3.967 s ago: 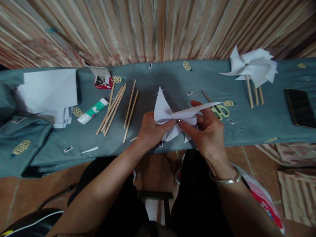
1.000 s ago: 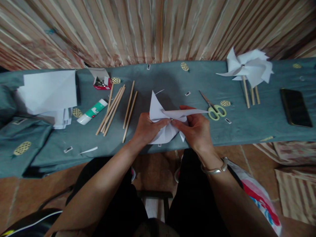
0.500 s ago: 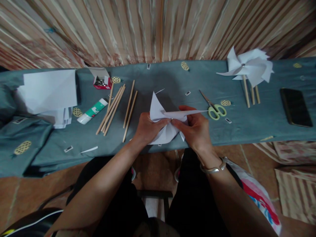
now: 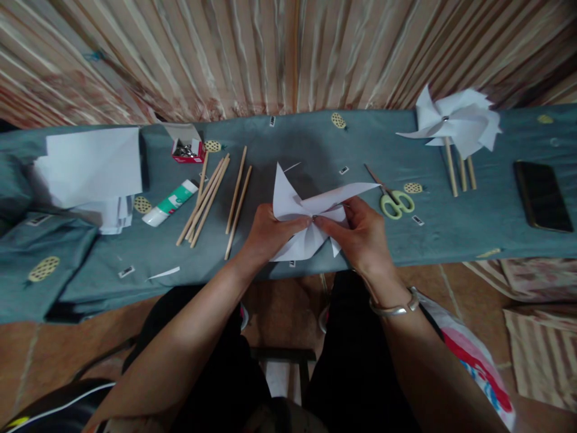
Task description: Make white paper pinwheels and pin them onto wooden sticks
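Observation:
Both hands hold a white paper pinwheel [image 4: 288, 201] over the front edge of the table. My left hand [image 4: 270, 234] grips it from the left, thumb pressed near its centre. From the right, my right hand [image 4: 363, 234] pinches it with the thumb close to the same spot, fingers partly behind the paper. A small metal fastener [image 4: 314, 217] shows between the two thumbs. One long blade points right toward the green-handled scissors [image 4: 396, 201]; another stands up at the left. The undersides of the paper and several fingertips are hidden.
On the cloth-covered table [image 4: 315, 144] lie wooden sticks [image 4: 210, 198], a glue tube [image 4: 170, 203], a red box of metal fasteners [image 4: 188, 150] and white paper sheets [image 4: 94, 159]. Finished-looking pinwheels [image 4: 460, 120] on sticks and a phone [image 4: 542, 195] lie at the right.
The right-pointing blade has lifted and opened upward. My right hand has shifted slightly right and its fingers sit further behind the paper. My left hand keeps its hold.

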Demonstrator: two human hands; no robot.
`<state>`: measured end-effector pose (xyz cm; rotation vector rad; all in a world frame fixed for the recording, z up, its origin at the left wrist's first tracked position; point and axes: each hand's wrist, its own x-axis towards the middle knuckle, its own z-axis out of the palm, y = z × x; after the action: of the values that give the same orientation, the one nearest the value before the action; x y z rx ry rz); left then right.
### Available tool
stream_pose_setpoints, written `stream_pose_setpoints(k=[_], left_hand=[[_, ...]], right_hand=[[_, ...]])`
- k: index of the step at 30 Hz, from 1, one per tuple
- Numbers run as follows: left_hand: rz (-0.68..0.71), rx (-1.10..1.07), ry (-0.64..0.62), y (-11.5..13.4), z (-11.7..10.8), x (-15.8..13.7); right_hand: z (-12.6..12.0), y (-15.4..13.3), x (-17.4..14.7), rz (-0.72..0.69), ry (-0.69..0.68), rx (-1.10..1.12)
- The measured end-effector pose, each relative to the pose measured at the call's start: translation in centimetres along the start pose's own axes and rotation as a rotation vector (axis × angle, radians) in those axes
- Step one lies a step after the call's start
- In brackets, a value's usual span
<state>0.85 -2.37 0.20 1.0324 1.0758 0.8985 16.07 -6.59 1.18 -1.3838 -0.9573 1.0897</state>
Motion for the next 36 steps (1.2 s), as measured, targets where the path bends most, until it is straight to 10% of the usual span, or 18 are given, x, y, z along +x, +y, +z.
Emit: stream_pose_setpoints(k=[21, 29, 36], left_hand=[[0.065, -0.029, -0.098, 1.3, -2.8, -0.2], [0.440, 0.795, -0.130, -0.8, -4.2, -0.4], [0.591, 1.096, -0.188, -1.2, -3.0, -0.2]], right_hand=[[-1.5, -0.3, -0.4, -0.104, 0.084, -0.088], [-3.8, -1.3, -1.1, -0.165, 0.182, -0.106], [-3.1, -2.9, -3.6, -0.151, 0.121, -0.165]])
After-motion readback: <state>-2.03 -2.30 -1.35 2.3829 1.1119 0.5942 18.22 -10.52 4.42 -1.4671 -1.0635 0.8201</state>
